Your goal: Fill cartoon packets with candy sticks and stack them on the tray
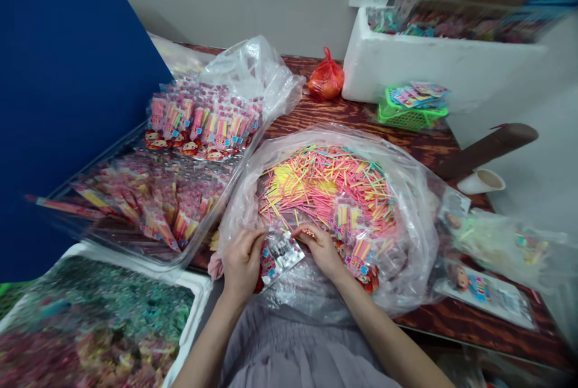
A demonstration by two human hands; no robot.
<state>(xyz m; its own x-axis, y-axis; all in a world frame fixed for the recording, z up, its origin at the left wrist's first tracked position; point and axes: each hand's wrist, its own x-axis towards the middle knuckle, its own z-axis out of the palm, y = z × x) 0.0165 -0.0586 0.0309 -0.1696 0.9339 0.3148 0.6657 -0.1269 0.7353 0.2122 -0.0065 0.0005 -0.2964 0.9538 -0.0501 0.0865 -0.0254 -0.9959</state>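
Observation:
My left hand (244, 258) is closed on the edge of a small printed plastic pouch (285, 254) with a shiny silver part. Close beside the pouch, my right hand (320, 249) pinches a small bundle of thin candy-coloured sticks (307, 232), their ends showing at the fingertips. Both hands are over the near edge of a large clear plastic bag (418, 219). Inside that bag lies a heap of loose pink, yellow and green sticks (325, 183). Several filled pouches (361, 252) rest on the heap near my right wrist.
A clear tray (198, 252) of filled pouches stands at left, beside a blue panel (67, 105). Foam boxes are at lower left (198, 303) and back right (433, 68). A green basket (406, 117), red bag (326, 79), paper cup (481, 182) and pouch stack (490, 297) lie around.

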